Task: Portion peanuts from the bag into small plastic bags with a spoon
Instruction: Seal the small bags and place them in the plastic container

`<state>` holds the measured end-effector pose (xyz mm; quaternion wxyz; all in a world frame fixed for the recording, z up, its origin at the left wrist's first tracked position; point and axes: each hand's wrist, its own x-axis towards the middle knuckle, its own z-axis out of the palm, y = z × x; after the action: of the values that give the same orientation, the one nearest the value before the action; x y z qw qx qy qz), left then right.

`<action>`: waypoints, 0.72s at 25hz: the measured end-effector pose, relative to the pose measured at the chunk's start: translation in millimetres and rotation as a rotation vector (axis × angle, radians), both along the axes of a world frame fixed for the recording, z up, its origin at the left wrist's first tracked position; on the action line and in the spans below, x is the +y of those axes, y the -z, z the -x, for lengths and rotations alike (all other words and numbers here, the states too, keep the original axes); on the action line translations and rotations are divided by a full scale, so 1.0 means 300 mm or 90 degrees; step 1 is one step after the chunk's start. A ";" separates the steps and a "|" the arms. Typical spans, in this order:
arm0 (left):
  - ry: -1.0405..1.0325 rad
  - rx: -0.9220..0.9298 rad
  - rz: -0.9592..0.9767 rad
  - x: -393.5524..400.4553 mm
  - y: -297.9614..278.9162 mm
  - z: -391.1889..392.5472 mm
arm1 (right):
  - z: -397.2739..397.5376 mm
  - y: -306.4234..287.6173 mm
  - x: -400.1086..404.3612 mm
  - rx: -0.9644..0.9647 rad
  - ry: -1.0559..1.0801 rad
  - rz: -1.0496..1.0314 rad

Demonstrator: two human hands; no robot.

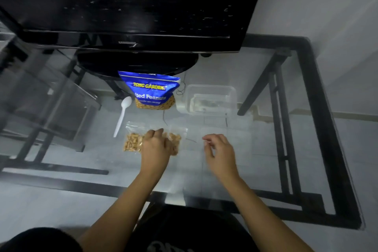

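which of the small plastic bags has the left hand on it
The filled small bag on the right, nearer the table's middle, lies under the left hand. The other filled bag, to its left below the white spoon, is untouched.

blue peanut bag (150, 90): "TONG GARDEN", prob. "Salted Peanuts", partly hidden

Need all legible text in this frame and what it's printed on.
"TONG GARDEN": yellow brand band on the blue peanut bag.
"lted Peanuts": white print below it on the same bag; the first letters are cut off by a fold.
Small line under that on the bag: too blurred to read.
Logo on the TV bezel: too small to read.
White print on the dark shirt: cut off, unreadable.
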<state>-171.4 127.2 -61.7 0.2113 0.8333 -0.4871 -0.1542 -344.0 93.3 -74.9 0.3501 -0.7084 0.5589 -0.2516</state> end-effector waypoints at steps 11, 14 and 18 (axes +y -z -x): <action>-0.109 0.162 -0.148 -0.007 0.078 -0.150 | -0.341 0.066 0.038 0.093 0.083 -0.234; -0.106 0.199 -0.168 -0.021 0.095 -0.156 | -0.347 0.076 0.041 0.046 0.112 -0.236; -0.084 0.185 -0.143 -0.018 0.089 -0.146 | -0.335 0.084 0.050 -0.006 0.106 -0.230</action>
<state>-127.6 121.9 -88.5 0.1944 0.8507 -0.3756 -0.3122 -243.5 108.2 -100.2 0.4520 -0.5840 0.6500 -0.1792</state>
